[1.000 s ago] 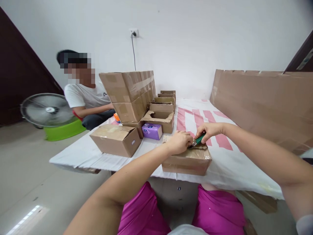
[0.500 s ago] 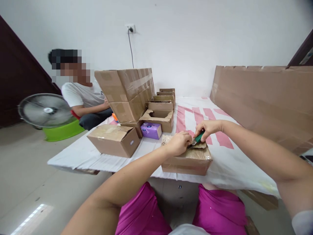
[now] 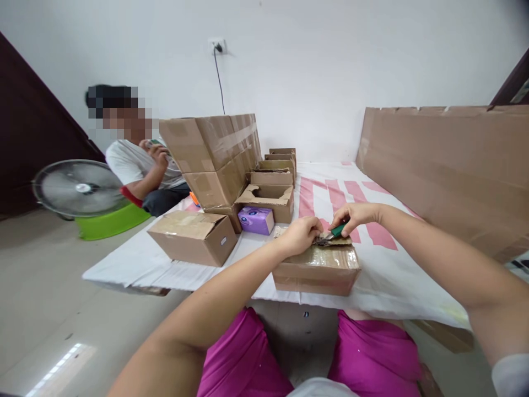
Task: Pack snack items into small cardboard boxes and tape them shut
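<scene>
Two bare hands are busy over one cardboard box (image 3: 316,281), which sits just below them at the near edge of the cloth-covered table (image 3: 397,281). From where I stand, the right hand (image 3: 359,216) is closed around a green-handled knife (image 3: 339,230), fingers wrapped on the grip, its blade pointing toward the left hand and meeting the torn top of the box. The left hand (image 3: 301,236) rests on that same top, fingers bent and drawn in near the torn edge; I can't tell whether they pinch the cardboard or only press on it. Beyond the left hand, a bit to its left, lies a purple pack (image 3: 255,220), with an open box (image 3: 283,209) right behind it. Further left of that hand is a taped box (image 3: 194,238), and behind it stacked boxes (image 3: 221,146). A co-worker (image 3: 128,160) sits past the stack, one hand raised.
</scene>
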{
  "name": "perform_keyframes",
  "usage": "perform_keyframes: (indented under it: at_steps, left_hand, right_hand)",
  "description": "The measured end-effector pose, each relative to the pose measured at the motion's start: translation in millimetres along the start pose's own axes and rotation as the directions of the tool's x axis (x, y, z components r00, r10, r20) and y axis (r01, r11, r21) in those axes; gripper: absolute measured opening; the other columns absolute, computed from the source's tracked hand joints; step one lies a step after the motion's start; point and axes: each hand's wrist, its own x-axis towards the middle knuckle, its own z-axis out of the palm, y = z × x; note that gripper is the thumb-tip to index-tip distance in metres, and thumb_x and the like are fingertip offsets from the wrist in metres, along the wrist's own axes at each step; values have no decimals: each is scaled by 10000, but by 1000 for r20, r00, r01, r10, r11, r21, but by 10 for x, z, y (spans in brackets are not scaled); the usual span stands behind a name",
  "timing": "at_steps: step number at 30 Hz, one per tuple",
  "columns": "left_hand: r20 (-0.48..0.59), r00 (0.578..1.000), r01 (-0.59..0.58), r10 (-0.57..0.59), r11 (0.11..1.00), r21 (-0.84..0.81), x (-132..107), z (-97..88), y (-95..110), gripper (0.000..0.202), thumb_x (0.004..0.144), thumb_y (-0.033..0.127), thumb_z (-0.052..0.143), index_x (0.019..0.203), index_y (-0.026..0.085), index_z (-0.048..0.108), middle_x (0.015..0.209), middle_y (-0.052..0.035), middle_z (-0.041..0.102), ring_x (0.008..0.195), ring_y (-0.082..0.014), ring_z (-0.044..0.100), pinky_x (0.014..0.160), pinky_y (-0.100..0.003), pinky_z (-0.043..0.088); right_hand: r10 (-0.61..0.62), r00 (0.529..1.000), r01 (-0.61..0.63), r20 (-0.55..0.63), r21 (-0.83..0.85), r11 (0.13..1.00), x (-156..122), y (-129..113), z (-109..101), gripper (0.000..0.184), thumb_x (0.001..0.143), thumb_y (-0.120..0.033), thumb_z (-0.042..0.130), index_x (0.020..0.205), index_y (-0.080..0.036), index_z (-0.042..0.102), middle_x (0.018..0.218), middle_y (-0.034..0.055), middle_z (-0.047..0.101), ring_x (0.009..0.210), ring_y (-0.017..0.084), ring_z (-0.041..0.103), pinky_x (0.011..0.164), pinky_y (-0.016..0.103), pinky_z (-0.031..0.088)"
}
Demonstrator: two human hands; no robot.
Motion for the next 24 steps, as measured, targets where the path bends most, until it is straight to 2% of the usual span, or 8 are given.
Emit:
perform_keyframes:
  at_steps: [6, 9, 15, 20, 24]
  left_hand:
    - [12, 999, 34, -35, 998, 53, 2, -9, 40, 190, 761, 28, 492, 800, 168, 614, 833, -28, 668, 800, -165, 613, 776, -272, 491]
    - [28, 997, 64, -65, 997, 40, -6, -6, 42, 181, 760, 32, 493, 793, 170, 606, 815, -20, 664, 784, -163, 608, 762, -272, 489]
    - [48, 990, 134, -133, 991, -21, 24, -28, 29, 135, 770, 57, 506, 758, 165, 587, 774, -11, 646, 767, -164, 592, 749, -275, 471]
    - [60, 986, 157, -153, 985, -69, 47, -55, 4, 74, 763, 110, 538, 757, 166, 587, 722, 9, 611, 715, -149, 561, 706, -261, 457]
    - [76, 981, 190, -180, 971, -143, 48, -66, -17, 39, 739, 138, 557, 711, 163, 566, 663, 26, 575, 663, -130, 534, 632, -233, 430]
  right_hand:
    - [2, 999, -1, -37, 34, 999, 17, 42, 23, 536, 561, -402, 834, 1050, -203, 743, 968, 62, 727, 869, 179, 637, 787, 297, 499]
    - [-12, 999, 12, -35, 4, 1000, 38, 63, 42, 543, 561, -410, 832, 1058, -213, 741, 977, 55, 727, 884, 183, 634, 797, 294, 495]
    - [25, 994, -24, -106, 13, 1000, -12, 174, -1, 572, 526, -434, 838, 1036, -190, 748, 908, 52, 727, 822, 168, 631, 770, 291, 496]
    - [-41, 998, 40, -39, -25, 999, 100, 75, 42, 536, 553, -416, 830, 1037, -200, 750, 932, 50, 728, 818, 156, 620, 753, 265, 488]
    - [-34, 999, 34, -22, 6, 999, 159, 83, 33, 557, 539, -417, 835, 1042, -194, 748, 948, 56, 729, 822, 161, 623, 752, 267, 486]
